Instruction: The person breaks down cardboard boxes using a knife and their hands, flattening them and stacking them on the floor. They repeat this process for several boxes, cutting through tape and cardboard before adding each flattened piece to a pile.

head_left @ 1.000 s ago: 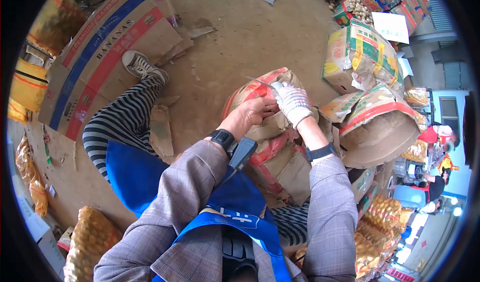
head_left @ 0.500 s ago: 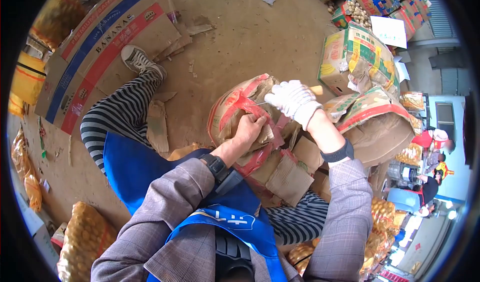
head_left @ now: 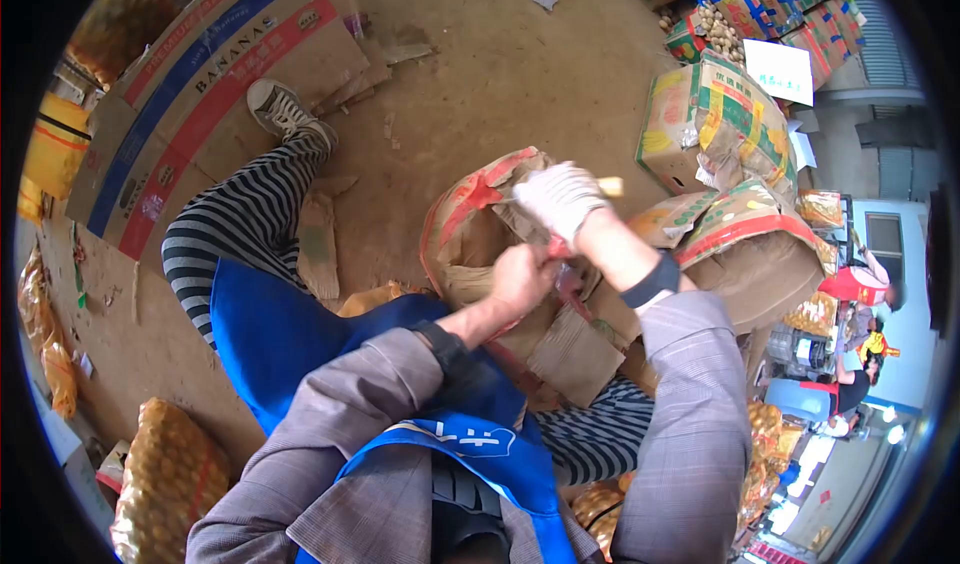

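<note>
A produce market or warehouse: banana cartons (head_left: 215, 74), netted sacks of potatoes (head_left: 165, 479), a dirt floor (head_left: 520, 74).

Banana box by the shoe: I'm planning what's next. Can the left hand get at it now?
Probably not: the left hand grips the torn carton, and the banana box lies past the outstretched shoe.

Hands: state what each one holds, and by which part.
The gloved right hand grips a knife by its handle, butt end sticking out. The bare left hand clutches the box by a torn flap.
</note>
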The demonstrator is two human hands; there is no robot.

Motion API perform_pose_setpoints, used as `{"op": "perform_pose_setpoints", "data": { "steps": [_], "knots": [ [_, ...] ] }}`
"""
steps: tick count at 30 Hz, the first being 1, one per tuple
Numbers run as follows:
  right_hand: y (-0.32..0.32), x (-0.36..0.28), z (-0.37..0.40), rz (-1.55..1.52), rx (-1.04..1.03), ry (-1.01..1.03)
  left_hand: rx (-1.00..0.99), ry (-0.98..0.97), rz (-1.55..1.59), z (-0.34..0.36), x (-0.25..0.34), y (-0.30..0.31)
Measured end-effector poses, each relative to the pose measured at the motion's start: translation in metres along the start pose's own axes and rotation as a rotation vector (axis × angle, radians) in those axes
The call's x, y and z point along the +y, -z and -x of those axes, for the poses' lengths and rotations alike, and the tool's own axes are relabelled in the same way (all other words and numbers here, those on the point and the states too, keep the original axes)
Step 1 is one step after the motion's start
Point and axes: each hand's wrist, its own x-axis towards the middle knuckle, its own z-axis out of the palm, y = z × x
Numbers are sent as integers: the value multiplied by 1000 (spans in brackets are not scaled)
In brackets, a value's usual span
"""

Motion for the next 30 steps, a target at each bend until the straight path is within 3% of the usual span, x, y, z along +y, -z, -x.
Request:
{"op": "perform_pose_setpoints", "data": {
  "steps": [1,3,5,7,8,9,10,11,12,13,14,18,20,21,23,25,26,29,30],
  "knots": [
    [-2,14,16,-78,-24,-41,-35,-13,99,4,-8,13],
    [-27,62,55,-315,287,-273,-151,62,128,4,-31,36],
    [-54,91,110,-858,620,-604,-89,146,97,0,-58,52],
    [-94,82,163,-862,489,-719,-128,261,59,-10,-90,72],
    [-136,67,177,-1007,477,-723,-137,333,197,-12,-94,81],
    [-186,45,183,-1812,629,-739,-215,399,65,-11,-61,99],
    [-173,21,197,-1054,394,-603,-306,469,104,-7,-38,107],
    [-183,3,195,-1102,270,-633,-393,543,136,-1,-26,110],
    [-191,-19,189,-1416,286,-706,-488,384,80,4,-28,109],
    [-231,-29,177,-1301,425,-608,-576,221,23,7,-33,109],
    [-227,-35,168,-1255,409,-619,-659,56,-36,7,-30,111],
    [-153,-44,144,-1074,293,-568,-903,378,-298,10,-6,97],
    [-139,-43,126,-895,302,-457,-984,189,-396,-1,-13,87],
    [-131,-43,119,-803,304,-401,-1021,93,-443,-6,-21,82],
    [-112,-41,112,-664,237,-327,-802,-75,-333,-4,-26,72],
    [-112,-39,104,-594,178,-270,-822,512,-170,-8,-12,64],
    [-117,-41,100,-519,199,-275,-824,548,-173,-16,-21,60],
    [-113,-47,94,-458,98,-266,-809,373,-310,-18,-34,39],
    [-110,-55,92,-440,86,-292,-800,402,-219,-12,-35,33]
  ]
}}
